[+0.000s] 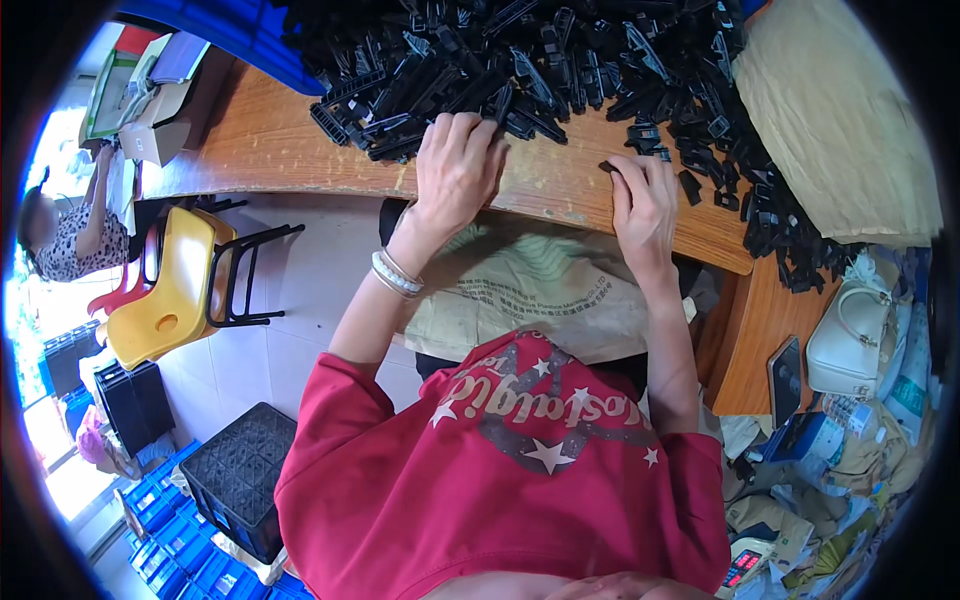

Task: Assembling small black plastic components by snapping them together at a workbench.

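Across the far side of the wooden desk (560, 190) spreads a large heap of black plastic clip-like parts (560, 60), running from the far left toward the right edge and spilling down near the right corner. The left hand (458, 165) reaches farthest in, palm down and fingers curled over the near edge of the heap, touching a long black ribbed strip (345, 120) and the pieces beside it; whether it has closed on one piece I cannot tell. The right hand (642, 205) lies nearer the desk edge, fingers bent, pinching one small black plastic piece (608, 167) between thumb and forefinger, just short of the loose parts scattered to its right. So the heap lies straight ahead and slightly far of both hands, with the left hand the nearer to it; the long pieces by that hand lie slanted, running from near left to far right. Both forearms rise from the lower edge, the left wrist wearing a pale beaded bracelet (397, 273). Under the desk edge sits a beige woven sack (530, 290), and a yellow plastic chair (165, 290) stands to the left.
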Demonstrator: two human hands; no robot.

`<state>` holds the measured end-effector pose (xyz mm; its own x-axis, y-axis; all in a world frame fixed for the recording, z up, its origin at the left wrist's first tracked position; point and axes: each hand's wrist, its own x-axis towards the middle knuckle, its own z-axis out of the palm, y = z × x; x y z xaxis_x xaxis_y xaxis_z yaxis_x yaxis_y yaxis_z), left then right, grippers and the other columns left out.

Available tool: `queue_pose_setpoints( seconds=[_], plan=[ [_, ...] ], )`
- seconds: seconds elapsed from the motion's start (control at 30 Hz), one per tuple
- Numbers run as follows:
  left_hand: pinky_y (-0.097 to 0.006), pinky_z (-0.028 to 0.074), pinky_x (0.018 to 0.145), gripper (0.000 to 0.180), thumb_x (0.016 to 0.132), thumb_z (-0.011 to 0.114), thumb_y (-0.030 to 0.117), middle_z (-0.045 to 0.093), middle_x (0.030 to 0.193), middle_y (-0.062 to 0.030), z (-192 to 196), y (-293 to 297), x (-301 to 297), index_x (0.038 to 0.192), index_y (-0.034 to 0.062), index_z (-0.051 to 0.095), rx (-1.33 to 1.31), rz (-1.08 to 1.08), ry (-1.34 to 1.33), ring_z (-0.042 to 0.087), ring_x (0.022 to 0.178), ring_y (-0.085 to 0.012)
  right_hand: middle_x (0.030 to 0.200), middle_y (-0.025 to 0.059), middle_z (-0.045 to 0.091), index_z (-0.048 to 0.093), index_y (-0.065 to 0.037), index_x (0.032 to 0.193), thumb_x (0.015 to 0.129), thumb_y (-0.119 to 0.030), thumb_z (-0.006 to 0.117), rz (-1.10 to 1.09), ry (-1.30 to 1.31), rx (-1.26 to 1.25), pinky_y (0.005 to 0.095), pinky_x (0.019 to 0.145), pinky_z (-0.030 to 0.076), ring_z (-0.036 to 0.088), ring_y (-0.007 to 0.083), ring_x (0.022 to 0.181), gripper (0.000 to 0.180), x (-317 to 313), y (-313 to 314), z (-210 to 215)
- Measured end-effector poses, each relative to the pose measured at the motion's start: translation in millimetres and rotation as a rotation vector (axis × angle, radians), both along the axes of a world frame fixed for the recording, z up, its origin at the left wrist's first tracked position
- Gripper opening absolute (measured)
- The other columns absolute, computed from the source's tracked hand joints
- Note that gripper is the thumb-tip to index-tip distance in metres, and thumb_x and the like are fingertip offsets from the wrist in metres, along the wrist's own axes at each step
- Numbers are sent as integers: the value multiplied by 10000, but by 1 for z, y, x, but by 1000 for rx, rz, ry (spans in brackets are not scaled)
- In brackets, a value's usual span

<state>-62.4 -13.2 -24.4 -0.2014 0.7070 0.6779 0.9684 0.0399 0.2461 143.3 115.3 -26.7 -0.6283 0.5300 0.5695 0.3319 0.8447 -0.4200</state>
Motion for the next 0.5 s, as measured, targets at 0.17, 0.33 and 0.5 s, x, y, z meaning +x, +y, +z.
queue_pose_setpoints(
  seconds=[0.17,0.33,0.5],
  plan=[
    [-361,478,722,234,747,695,21,569,988,-125,-5,-2,8,960,-2,601,-25,-20,27,548,835,-277,985,73,563,641,14,1097,930,27,571,88,352,-771,231,679,510,622,115,842,182,-4,-10,8],
    [-364,500,674,247,745,743,-14,604,976,-141,-4,-15,12,944,3,597,-10,-206,23,596,804,-292,1027,75,571,615,61,1159,924,29,576,107,364,-989,233,715,525,639,124,830,241,-3,-14,5],
    [-365,491,681,190,782,714,40,584,998,-110,-8,-15,11,926,32,590,-32,-279,-134,578,830,-274,929,69,618,640,46,1167,900,-6,631,87,138,-1033,221,687,520,647,102,796,273,-7,-27,21]
  ],
)
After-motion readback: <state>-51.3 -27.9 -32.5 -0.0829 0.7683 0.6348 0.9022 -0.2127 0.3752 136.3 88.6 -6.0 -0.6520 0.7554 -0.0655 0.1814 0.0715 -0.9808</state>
